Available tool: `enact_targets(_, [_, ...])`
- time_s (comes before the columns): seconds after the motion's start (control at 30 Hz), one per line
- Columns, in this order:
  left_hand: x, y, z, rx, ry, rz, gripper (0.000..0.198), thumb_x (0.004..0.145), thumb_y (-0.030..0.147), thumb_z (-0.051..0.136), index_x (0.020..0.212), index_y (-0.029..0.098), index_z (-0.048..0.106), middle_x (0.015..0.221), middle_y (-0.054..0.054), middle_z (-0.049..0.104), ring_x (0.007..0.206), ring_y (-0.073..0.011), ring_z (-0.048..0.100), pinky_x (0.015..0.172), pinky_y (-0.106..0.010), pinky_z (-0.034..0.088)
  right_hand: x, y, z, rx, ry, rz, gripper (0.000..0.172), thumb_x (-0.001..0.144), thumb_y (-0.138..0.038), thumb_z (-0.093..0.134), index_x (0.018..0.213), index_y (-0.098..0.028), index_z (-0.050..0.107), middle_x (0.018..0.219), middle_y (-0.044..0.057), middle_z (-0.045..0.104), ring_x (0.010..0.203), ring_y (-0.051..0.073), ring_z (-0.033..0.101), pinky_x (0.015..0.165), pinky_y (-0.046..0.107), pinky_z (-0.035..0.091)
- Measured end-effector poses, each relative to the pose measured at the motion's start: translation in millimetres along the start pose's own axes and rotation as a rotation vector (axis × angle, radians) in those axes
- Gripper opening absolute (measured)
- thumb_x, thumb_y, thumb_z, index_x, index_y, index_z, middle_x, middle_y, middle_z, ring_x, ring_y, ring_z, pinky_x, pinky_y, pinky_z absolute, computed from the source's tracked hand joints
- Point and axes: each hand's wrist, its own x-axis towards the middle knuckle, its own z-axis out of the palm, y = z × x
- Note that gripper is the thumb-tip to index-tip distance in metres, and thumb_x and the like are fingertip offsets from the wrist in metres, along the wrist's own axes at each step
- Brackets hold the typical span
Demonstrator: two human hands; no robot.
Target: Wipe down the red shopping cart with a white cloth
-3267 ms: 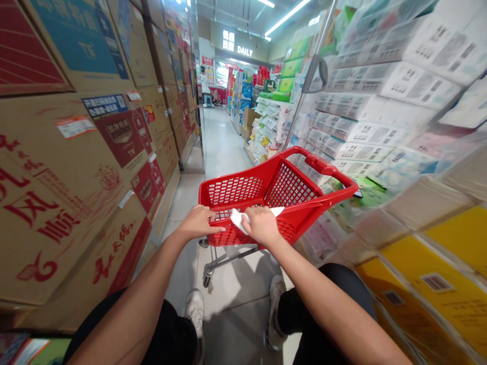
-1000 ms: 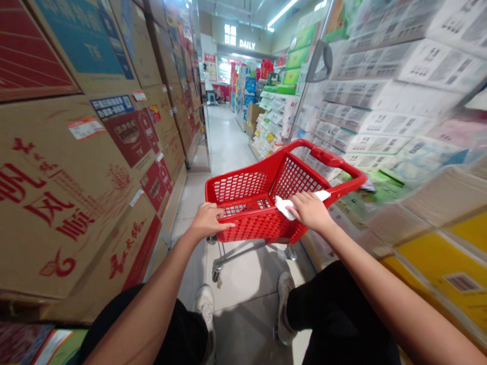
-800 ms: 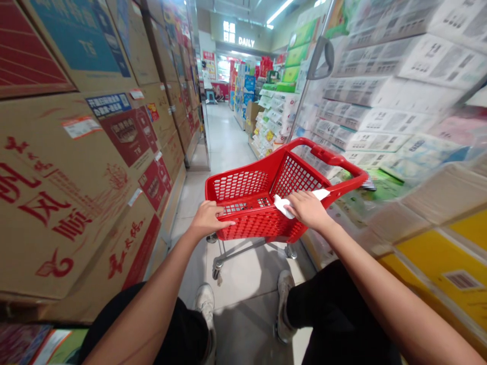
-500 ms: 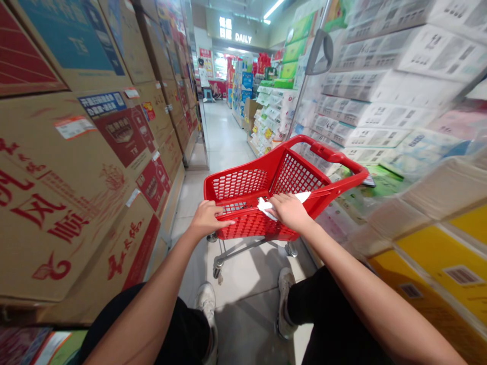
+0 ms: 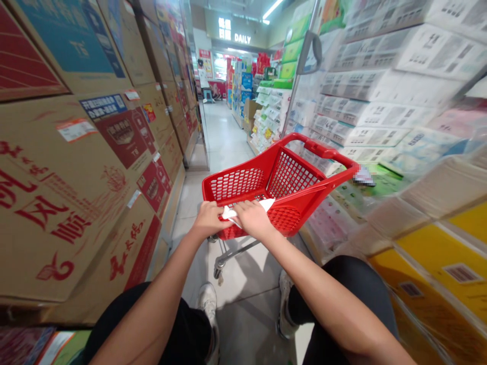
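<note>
A red plastic shopping cart [image 5: 289,220] on a metal wheeled frame stands in front of me, its handle off to the right. Around the near rim, at the left corner of the basket, my left hand [image 5: 206,218] is closed. My right hand [image 5: 251,217] presses a white cloth or tissue [image 5: 267,204] over the same rim, right beside the left hand. Part of the white piece sticks out on both sides of the right hand's fingers. Holes pattern the basket walls, and the basket floor is partly hidden by the near side and my hands.
Stacked cardboard cartons [image 5: 49,203] line the left side. White packaged paper goods [image 5: 365,106] and yellow packs [image 5: 449,258] are piled on the right. A metal pole [image 5: 294,96] rises behind the cart. The tiled aisle [image 5: 222,134] leads back to a person [image 5: 203,78] in the distance.
My right hand has slid left along the near rim with the white cloth or tissue, up to my left hand. The cart's handle end has shifted slightly left. The left hand stays on the corner.
</note>
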Motion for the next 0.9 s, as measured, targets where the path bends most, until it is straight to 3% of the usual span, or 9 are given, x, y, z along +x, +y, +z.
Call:
enact_targets(0.13, [-1,-6,-0.4,-0.034,0.004,0.004,0.042,0.071,0.058,0.066,0.056,0.019,0.06,0.061,-0.001,0.054,0.066,-0.0155,0.048,0.073,-0.033,0.031,5,-9,0,0.028,0.0,-0.013,0.032,0.103,-0.044,0.043,0.1,-0.017,0.06,0.099,0.01,0.068,0.094,0.025,0.056,0.081,0.036,0.032])
enact_targets(0.23, [-2,-10,-3.4,-0.074,-0.018,0.023,0.048,0.072,0.061,0.065,0.053,0.019,0.053,0.059,0.001,0.049,0.062,-0.0134,0.044,0.072,-0.032,0.032,-2,8,-4,0.023,-0.018,-0.028,0.037,0.103,-0.049,0.041,0.101,-0.017,0.06,0.098,0.01,0.068,0.092,0.024,0.057,0.08,0.034,0.031])
enact_targets(0.53, [-2,-19,-17.8,-0.11,-0.063,0.034,0.049,0.072,0.06,0.066,0.053,0.02,0.046,0.059,0.002,0.045,0.062,-0.0136,0.041,0.071,-0.03,0.032,-56,134,-49,-0.211,-0.042,0.068,0.047,0.099,-0.058,0.042,0.095,-0.016,0.062,0.094,0.011,0.069,0.089,0.025,0.059,0.08,0.034,0.029])
enact_targets(0.63, [-1,-19,-20.4,-0.103,-0.076,0.031,0.046,0.072,0.058,0.066,0.054,0.02,0.047,0.059,0.002,0.046,0.062,-0.014,0.042,0.07,-0.03,0.033,-67,161,-64,-0.28,-0.058,0.068,0.047,0.1,-0.058,0.041,0.093,-0.017,0.062,0.092,0.011,0.069,0.086,0.025,0.059,0.079,0.034,0.029])
enact_targets(0.73, [-1,-18,-20.8,-0.094,-0.079,0.033,0.046,0.072,0.058,0.066,0.054,0.021,0.048,0.06,0.001,0.048,0.062,-0.0143,0.043,0.07,-0.03,0.033,-69,168,-67,-0.298,-0.065,0.083,0.045,0.1,-0.054,0.041,0.091,-0.017,0.063,0.09,0.012,0.07,0.085,0.024,0.059,0.077,0.034,0.028])
enact_targets(0.9, [-2,-22,-20.0,-0.073,-0.1,0.034,0.047,0.071,0.057,0.07,0.054,0.021,0.045,0.06,0.002,0.048,0.062,-0.0144,0.044,0.068,-0.03,0.031,-66,159,-59,-0.316,-0.063,0.108,0.046,0.101,-0.055,0.04,0.087,-0.017,0.063,0.087,0.012,0.071,0.085,0.024,0.059,0.075,0.034,0.026])
